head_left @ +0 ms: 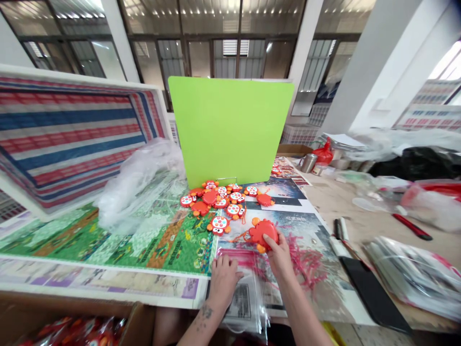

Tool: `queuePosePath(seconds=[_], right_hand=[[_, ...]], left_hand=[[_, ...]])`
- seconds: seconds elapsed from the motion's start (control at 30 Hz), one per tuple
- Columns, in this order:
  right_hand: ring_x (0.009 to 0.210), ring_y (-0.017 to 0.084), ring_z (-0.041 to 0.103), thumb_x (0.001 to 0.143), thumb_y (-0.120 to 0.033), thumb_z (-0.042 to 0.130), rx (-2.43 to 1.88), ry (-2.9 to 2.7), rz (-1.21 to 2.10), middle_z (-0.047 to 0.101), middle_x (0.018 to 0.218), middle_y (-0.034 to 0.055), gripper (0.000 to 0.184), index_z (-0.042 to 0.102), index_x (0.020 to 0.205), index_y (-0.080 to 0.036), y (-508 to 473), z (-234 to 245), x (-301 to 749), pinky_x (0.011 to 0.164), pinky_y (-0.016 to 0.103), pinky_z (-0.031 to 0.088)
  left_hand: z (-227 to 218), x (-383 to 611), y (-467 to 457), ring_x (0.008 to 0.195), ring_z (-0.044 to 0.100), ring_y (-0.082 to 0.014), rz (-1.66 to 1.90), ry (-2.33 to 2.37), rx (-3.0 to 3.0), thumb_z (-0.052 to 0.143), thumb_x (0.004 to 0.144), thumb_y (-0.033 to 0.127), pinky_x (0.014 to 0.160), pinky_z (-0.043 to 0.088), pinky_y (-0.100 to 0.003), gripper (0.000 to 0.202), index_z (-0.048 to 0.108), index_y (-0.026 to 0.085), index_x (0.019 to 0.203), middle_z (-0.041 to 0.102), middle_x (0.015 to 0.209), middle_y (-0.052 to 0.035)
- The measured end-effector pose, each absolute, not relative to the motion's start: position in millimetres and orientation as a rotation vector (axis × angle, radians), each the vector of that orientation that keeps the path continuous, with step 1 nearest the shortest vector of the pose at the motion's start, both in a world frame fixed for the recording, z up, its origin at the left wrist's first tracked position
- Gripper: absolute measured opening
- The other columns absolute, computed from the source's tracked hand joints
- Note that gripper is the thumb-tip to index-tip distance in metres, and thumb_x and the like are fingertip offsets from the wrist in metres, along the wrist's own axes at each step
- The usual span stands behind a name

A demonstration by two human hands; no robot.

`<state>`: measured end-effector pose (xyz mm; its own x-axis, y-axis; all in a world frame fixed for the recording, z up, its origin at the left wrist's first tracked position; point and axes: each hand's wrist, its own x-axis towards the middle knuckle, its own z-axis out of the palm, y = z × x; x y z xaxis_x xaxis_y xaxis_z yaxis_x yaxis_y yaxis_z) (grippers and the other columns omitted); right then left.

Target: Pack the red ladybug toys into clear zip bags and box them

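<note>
My right hand [278,252] grips a red crab-shaped toy [264,232], its plain red back facing up and an orange cord trailing from it to the left. Just left of it, my left hand [224,276] lies on a stack of clear plastic bags [245,302] with pink top edges; its thumb is apart from the bent fingers, whose tips are partly hidden. Beyond both hands sits a loose pile of similar toys [210,197], some showing white faces with coloured dots. One such toy [219,224] lies nearest to me, slightly apart from the pile.
A green board [230,129] stands upright behind the pile. Pink strips [306,262] are scattered right of my right hand. Farther right lie a black flat object [374,293], a red cutter [412,227] and bundled bags [414,274]. A cardboard box [140,322] holds wrapped red items at lower left.
</note>
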<state>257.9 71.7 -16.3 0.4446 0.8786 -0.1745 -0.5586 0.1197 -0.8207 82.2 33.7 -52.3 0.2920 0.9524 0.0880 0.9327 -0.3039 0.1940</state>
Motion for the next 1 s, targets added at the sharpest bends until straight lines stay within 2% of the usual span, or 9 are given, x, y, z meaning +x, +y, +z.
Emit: queuePosePath(seconds=[0.17,0.3,0.37,0.47,0.53,0.63,0.7,0.83,1.0], right_hand=[[0.079,0.016,0.065,0.056,-0.033,0.086,-0.984,-0.42,1.101,0.068,0.096,0.0014,0.059,0.058,0.107,-0.021,70,-17,258,0.064,0.025,0.054],[0.083,0.017,0.064,0.06,-0.034,0.085,-1.03,-0.547,1.103,0.069,0.096,0.0014,0.051,0.062,0.103,-0.02,67,-18,264,0.073,0.028,0.054],[0.085,0.018,0.063,0.06,-0.033,0.085,-1.04,-0.646,1.155,0.069,0.096,0.002,0.048,0.064,0.101,-0.019,63,-16,268,0.075,0.029,0.053],[0.085,0.018,0.062,0.061,-0.031,0.085,-0.967,-0.843,1.372,0.069,0.095,0.0027,0.044,0.066,0.099,-0.018,55,-11,268,0.076,0.028,0.051],[0.083,0.017,0.062,0.061,-0.031,0.086,-0.88,-0.906,1.482,0.068,0.092,0.0023,0.044,0.066,0.097,-0.018,52,-9,263,0.074,0.026,0.05],[0.081,0.017,0.062,0.06,-0.035,0.086,-0.851,-0.812,1.469,0.068,0.093,0.0022,0.047,0.063,0.097,-0.019,56,-13,251,0.074,0.027,0.05],[0.083,0.017,0.063,0.06,-0.037,0.086,-0.902,-0.772,1.378,0.068,0.093,0.0024,0.049,0.061,0.097,-0.019,63,-21,244,0.077,0.029,0.05],[0.088,0.019,0.063,0.063,-0.04,0.084,-1.01,-0.986,1.234,0.069,0.094,0.0033,0.045,0.063,0.097,-0.019,78,-40,239,0.084,0.032,0.049],[0.102,0.026,0.063,0.073,-0.049,0.073,-1.145,-1.36,1.247,0.071,0.107,0.0069,0.046,0.07,0.108,-0.019,86,-52,237,0.098,0.045,0.044]], left_hand=[[-56,83,31,0.103,0.054,-0.0287,0.333,1.76,2.469,0.066,0.086,0.034,0.094,0.04,-0.048,0.019,0.066,0.019,0.099,0.062,0.103,-0.0085],[-59,77,28,0.095,0.058,-0.0248,0.476,1.655,2.405,0.053,0.093,0.021,0.092,0.043,-0.045,0.011,0.063,0.017,0.094,0.064,0.093,-0.0062],[-61,73,29,0.093,0.059,-0.023,0.588,1.655,2.275,0.05,0.094,0.02,0.095,0.042,-0.045,0.022,0.059,0.017,0.113,0.065,0.092,-0.0049],[-61,70,32,0.101,0.06,-0.024,0.679,1.666,2.14,0.052,0.092,0.024,0.099,0.041,-0.046,0.051,0.038,0.014,0.14,0.066,0.104,-0.008],[-60,70,33,0.107,0.058,-0.0261,0.643,1.637,2.181,0.051,0.092,0.022,0.099,0.039,-0.047,0.043,0.046,0.015,0.135,0.065,0.111,-0.0103],[-55,73,30,0.105,0.056,-0.0269,0.54,1.552,2.319,0.045,0.094,0.018,0.097,0.039,-0.047,0.024,0.063,0.018,0.11,0.065,0.109,-0.0088],[-53,74,28,0.102,0.056,-0.0262,0.512,1.522,2.378,0.044,0.094,0.017,0.093,0.041,-0.045,0.023,0.064,0.018,0.105,0.065,0.106,-0.0076],[-55,73,27,0.1,0.055,-0.0241,0.567,1.502,2.437,0.046,0.093,0.013,0.093,0.04,-0.043,0.028,0.062,0.023,0.113,0.065,0.106,-0.0055],[-63,68,31,0.091,0.055,-0.0213,0.688,1.505,2.388,0.048,0.095,0.02,0.095,0.039,-0.043,0.018,0.065,0.021,0.09,0.065,0.089,-0.0035]])
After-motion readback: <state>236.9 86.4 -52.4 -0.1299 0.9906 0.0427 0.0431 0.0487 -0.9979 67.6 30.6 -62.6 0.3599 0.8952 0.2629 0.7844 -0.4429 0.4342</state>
